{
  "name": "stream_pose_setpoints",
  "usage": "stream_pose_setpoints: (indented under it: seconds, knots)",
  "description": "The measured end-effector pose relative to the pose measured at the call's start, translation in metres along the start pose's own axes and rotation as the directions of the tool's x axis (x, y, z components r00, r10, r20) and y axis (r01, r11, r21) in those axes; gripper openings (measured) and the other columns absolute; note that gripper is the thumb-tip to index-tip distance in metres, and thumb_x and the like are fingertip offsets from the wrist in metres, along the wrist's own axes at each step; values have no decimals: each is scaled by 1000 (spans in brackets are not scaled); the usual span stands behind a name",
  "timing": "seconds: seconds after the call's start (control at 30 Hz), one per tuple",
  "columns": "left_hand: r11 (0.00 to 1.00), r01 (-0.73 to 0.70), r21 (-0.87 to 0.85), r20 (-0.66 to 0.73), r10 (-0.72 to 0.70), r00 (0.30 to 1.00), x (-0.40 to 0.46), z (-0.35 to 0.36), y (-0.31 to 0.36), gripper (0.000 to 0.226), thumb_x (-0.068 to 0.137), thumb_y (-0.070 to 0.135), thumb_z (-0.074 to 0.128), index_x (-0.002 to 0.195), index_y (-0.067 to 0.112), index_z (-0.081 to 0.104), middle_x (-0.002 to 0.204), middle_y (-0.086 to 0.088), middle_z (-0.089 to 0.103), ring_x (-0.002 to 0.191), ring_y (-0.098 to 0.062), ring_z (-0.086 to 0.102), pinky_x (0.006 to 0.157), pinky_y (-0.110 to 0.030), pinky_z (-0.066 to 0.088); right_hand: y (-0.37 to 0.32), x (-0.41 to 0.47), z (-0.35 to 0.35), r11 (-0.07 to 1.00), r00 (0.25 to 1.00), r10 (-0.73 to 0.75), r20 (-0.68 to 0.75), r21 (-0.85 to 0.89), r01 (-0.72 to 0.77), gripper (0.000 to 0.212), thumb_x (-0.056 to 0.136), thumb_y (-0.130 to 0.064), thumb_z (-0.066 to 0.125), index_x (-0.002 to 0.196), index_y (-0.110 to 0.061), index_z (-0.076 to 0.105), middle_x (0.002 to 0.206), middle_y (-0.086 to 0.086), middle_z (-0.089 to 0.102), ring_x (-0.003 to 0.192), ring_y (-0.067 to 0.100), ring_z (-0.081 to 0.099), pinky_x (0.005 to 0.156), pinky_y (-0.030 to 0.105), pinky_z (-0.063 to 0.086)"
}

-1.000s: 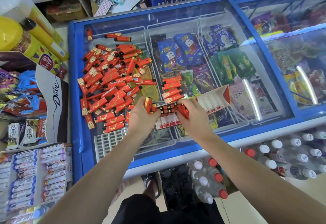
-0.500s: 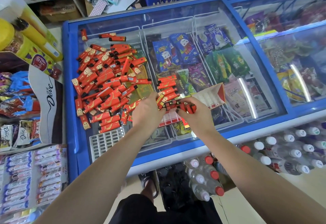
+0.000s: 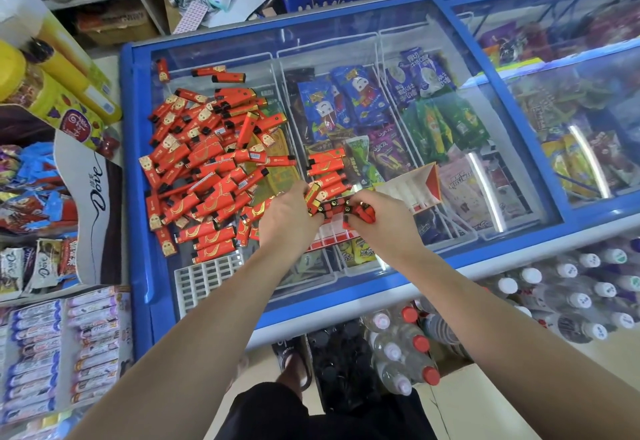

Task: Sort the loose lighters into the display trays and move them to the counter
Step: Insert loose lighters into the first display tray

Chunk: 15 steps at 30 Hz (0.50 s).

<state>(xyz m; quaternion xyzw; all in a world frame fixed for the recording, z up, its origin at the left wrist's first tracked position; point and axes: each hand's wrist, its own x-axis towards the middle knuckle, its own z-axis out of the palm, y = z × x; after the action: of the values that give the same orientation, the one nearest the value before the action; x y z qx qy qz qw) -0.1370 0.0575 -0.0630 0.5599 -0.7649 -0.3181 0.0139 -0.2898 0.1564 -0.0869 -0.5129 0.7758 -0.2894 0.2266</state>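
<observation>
**Both my hands on a row of lighters above the tray**

My left hand [image 3: 289, 220] and my right hand [image 3: 381, 216] face each other over the glass lid of the freezer [image 3: 346, 29], and between them I hold a short row of red lighters [image 3: 334, 206] standing side by side, their black tops toward me. My left fingers are curled round the left end of the row; my right fingers are curled round the right end, pinching a couple of lighters there. Both grips are closed on the row.

Right under my fingers lies the display tray [image 3: 329, 233], white and red, with its empty slots showing just below my knuckles. Its folded-up card end [image 3: 420, 180] stands just beyond my right fingers, to their right.

Just past my left fingertips sits a small neat stack of lighters [image 3: 325, 171] lying flat on the glass. To the left of my left hand spreads the big loose pile of lighters [image 3: 207, 166], some nearly touching my wrist. Nearer to me than that pile, left of my left forearm, lies a white grid insert [image 3: 207, 275] on the glass.

Below my arms, on the floor, stand packs of water bottles [image 3: 575, 289].
</observation>
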Motion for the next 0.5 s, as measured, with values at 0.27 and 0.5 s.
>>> stream_pose_setpoints:
  seconds: [0.27,0.5]
  knots:
    - [1000,-4,-9,5,4,1000,1,2,-1,54,92,28,74,140,23,51,88,-2,71,73,-22,71,68,-39,61,0,-1,10,966,991,-137,2,-220,134,16,93,-20,67,108,-25,69,88,-7,71,74,18,65,59,34,53]
    - [1000,-14,-8,10,14,1000,1,2,-3,60,92,27,73,146,21,48,94,-4,73,74,-23,72,71,-42,63,0,-4,16,950,989,-142,-34,-285,126,23,97,-20,63,119,-24,66,90,-4,72,69,20,67,49,28,46]
